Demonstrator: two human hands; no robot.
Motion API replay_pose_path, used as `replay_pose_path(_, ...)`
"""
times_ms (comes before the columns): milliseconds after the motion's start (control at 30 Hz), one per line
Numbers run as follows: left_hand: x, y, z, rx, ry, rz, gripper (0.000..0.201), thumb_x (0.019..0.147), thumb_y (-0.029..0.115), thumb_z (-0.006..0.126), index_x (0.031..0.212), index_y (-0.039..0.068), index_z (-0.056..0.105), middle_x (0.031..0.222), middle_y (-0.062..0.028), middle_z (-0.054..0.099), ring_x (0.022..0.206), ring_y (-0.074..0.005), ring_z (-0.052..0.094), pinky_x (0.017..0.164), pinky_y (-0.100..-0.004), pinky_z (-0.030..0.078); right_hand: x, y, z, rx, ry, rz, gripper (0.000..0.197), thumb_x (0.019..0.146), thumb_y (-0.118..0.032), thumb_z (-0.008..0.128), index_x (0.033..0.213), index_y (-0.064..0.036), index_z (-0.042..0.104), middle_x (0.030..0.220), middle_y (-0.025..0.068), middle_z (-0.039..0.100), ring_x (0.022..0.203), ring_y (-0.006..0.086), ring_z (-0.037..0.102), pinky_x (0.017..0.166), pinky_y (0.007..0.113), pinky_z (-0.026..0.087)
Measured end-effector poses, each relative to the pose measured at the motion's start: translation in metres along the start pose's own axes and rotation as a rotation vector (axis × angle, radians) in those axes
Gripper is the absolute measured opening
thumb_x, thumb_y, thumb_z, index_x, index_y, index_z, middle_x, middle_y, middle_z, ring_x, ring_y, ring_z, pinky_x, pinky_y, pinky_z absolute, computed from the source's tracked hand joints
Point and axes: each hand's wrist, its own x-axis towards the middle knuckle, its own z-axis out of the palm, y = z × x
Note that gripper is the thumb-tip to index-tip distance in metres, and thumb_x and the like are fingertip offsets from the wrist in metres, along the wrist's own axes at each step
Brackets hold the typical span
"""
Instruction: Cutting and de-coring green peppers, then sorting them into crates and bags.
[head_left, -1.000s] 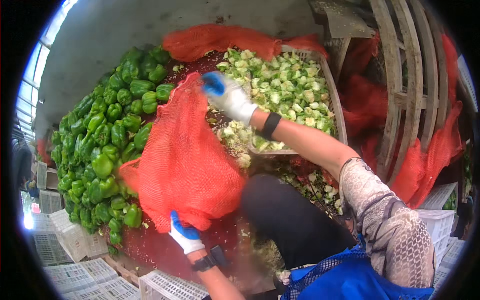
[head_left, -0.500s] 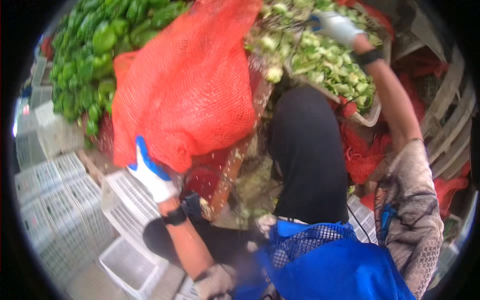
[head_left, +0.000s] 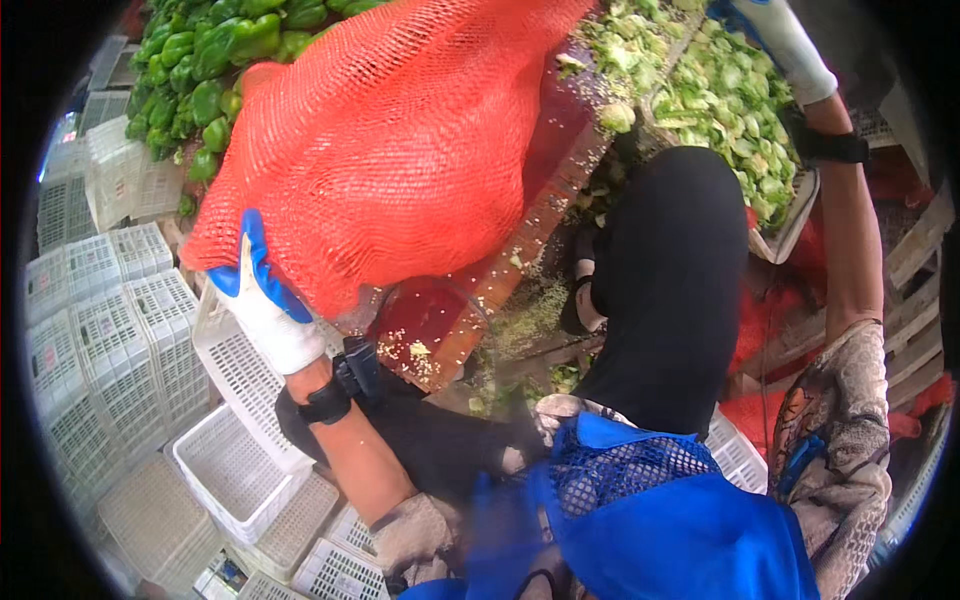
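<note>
While the red mesh sack (head_left: 400, 140) is lying slantwise, its long axis running from lower left to upper right with its lower corner pointing at the white crates (head_left: 110, 330), it is resting over the green peppers (head_left: 215, 60) and the red board (head_left: 470, 290). The left hand (head_left: 262, 300), gloved white and blue, is reaching up with the forearm angled steeply and is gripping the sack's lower edge. The right hand (head_left: 785, 40) is stretching far up over the tray of cut greens (head_left: 740, 110); whether it is gripping anything, I cannot tell.
</note>
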Motion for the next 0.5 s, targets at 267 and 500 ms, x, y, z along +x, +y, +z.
replay_pose_path(267, 0.019, 0.003, 0.012, -0.138, 0.134, 0.022, 0.029, 0.095, 0.012, 0.056, 0.120, -0.001, 0.063, 0.125, -0.0136, 0.061, 0.115, -0.0242, 0.058, 0.103, -0.0376, 0.043, -0.015, -0.100, 0.160, -0.140, -0.408, -0.420, 0.021, 0.088, -0.019, 0.068, 0.097, -0.0005, 0.061, 0.075, 0.0064, 0.064, 0.063, 0.0131, 0.056, 0.062, 0.031, 0.048)
replay_pose_path(500, 0.012, 0.008, 0.019, 0.321, 0.121, 0.395, 0.042, 0.105, 0.026, 0.039, 0.134, -0.001, 0.051, 0.136, -0.0155, 0.052, 0.121, -0.0288, 0.052, 0.106, -0.0419, 0.039, -0.042, -0.125, 0.251, -0.142, -0.265, -0.835, 0.028, 0.081, -0.021, 0.069, 0.096, 0.0011, 0.060, 0.086, 0.0235, 0.067, 0.082, 0.0398, 0.066, 0.070, 0.046, 0.054)
